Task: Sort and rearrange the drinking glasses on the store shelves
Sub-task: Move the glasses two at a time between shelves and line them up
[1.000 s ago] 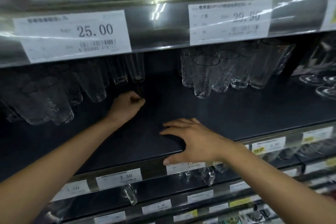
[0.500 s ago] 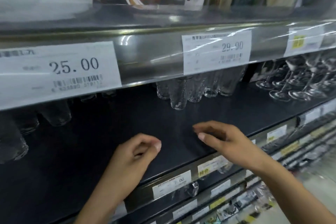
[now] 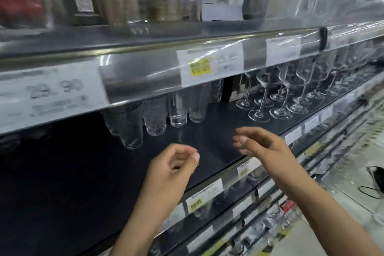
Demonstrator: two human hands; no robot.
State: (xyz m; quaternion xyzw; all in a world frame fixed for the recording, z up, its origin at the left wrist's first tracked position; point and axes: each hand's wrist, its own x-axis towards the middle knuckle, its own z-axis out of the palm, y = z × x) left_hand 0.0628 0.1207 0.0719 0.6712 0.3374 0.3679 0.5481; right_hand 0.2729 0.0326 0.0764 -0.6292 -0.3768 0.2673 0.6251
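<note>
Grip is absent: left hand (image 3: 173, 165) and right hand (image 3: 265, 148) hover loosely curled, empty, above the shelf (image 3: 207, 143) front. Tumblers (image 3: 154, 117) stand just beyond them, stemmed glasses (image 3: 279, 97) farther to the right. Best to reach past the lip and wrap one tumbler low, clear of neighbours.

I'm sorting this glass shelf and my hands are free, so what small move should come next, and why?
Probably reach the left hand forward to the smooth clear tumbler standing among the textured clear tumblers: it looks like the odd one in that group, and it stands straight ahead of that hand, which holds nothing.
</note>
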